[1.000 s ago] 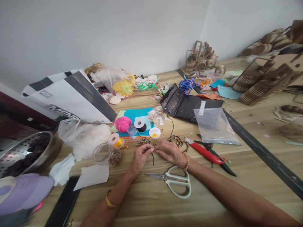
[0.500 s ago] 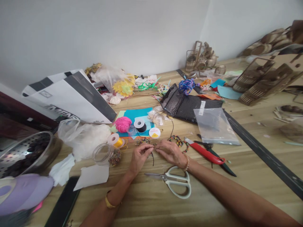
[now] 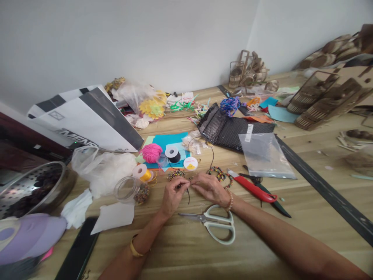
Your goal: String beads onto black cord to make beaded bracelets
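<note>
My left hand (image 3: 174, 194) pinches a thin black cord (image 3: 188, 196), whose loose end hangs down below the fingertips. Facing it, my right hand (image 3: 210, 187) is also closed in a pinch on the cord, with the fingertips of both hands almost meeting. Multicoloured beads (image 3: 175, 174) lie just behind the left fingers. A beaded strand (image 3: 220, 175) curls beyond the right hand. From a spool of black cord (image 3: 173, 154) a length runs towards the hands. Scissors with pale handles (image 3: 219, 224) lie partly open below the right wrist. What the fingertips cover is hidden.
A jar (image 3: 127, 189) lies on its side at the left, beads inside, near a spool of yellow thread (image 3: 142, 172). A red-handled knife (image 3: 253, 186) lies at the right. Behind are pink yarn (image 3: 152, 153), a black padded envelope (image 3: 233, 131) and a clear bag (image 3: 267, 155).
My left fingers have shifted slightly on the cord and curl a little more. The right hand stays almost where it was.
</note>
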Demonstrator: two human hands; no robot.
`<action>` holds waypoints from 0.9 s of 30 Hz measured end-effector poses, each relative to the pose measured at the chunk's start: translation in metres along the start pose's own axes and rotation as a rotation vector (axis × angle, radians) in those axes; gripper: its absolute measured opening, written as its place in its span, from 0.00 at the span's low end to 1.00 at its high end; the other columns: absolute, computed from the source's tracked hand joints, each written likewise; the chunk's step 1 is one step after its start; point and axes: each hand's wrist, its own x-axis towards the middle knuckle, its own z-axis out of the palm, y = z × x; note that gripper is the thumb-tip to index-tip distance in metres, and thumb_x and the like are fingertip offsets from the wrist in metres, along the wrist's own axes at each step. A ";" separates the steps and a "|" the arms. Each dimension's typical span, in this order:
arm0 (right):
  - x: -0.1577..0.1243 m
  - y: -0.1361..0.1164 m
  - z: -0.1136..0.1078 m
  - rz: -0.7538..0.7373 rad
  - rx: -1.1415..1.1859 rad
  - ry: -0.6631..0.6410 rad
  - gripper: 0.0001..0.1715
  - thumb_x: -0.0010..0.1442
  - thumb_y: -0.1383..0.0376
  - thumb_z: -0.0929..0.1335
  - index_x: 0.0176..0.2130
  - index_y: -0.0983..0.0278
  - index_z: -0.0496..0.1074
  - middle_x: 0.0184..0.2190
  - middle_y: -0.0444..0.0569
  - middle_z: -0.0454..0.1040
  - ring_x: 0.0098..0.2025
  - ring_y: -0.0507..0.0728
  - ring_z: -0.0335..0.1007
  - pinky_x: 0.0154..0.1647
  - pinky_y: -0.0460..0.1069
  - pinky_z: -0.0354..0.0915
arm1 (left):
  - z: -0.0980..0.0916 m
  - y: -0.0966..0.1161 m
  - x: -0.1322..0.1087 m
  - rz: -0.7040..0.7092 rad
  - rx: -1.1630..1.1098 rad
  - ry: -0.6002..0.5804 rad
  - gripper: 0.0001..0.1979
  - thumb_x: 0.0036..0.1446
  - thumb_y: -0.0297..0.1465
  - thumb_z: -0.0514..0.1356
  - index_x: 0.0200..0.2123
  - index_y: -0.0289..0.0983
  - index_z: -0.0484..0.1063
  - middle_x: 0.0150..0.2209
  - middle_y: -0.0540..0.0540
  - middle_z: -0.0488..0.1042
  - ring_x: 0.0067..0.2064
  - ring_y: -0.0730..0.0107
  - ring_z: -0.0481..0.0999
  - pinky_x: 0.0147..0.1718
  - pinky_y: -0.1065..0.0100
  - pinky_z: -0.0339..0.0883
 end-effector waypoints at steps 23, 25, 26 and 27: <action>0.002 -0.006 -0.005 0.457 0.260 -0.005 0.09 0.62 0.63 0.65 0.41 0.65 0.70 0.28 0.47 0.72 0.27 0.52 0.67 0.30 0.47 0.63 | -0.004 0.004 0.004 -0.031 -0.128 -0.028 0.08 0.56 0.33 0.61 0.28 0.35 0.75 0.29 0.47 0.73 0.33 0.69 0.71 0.34 0.69 0.65; 0.005 -0.010 -0.005 0.563 0.446 -0.047 0.12 0.61 0.59 0.67 0.41 0.66 0.70 0.26 0.45 0.71 0.26 0.51 0.66 0.27 0.46 0.62 | -0.005 0.004 0.005 -0.006 -0.122 -0.014 0.08 0.56 0.33 0.61 0.28 0.35 0.75 0.29 0.46 0.74 0.33 0.69 0.71 0.34 0.69 0.65; 0.006 -0.011 -0.005 0.600 0.527 -0.064 0.14 0.60 0.58 0.68 0.41 0.66 0.70 0.26 0.45 0.71 0.26 0.51 0.66 0.26 0.45 0.61 | -0.005 0.004 0.005 0.004 -0.118 -0.011 0.08 0.56 0.33 0.61 0.28 0.35 0.75 0.29 0.46 0.74 0.33 0.69 0.71 0.34 0.69 0.65; 0.007 -0.012 -0.005 0.627 0.595 -0.076 0.15 0.59 0.57 0.69 0.40 0.66 0.70 0.26 0.45 0.71 0.26 0.50 0.66 0.26 0.45 0.62 | -0.005 0.005 0.006 0.015 -0.111 -0.008 0.09 0.56 0.33 0.61 0.28 0.35 0.75 0.29 0.46 0.74 0.33 0.69 0.71 0.33 0.69 0.65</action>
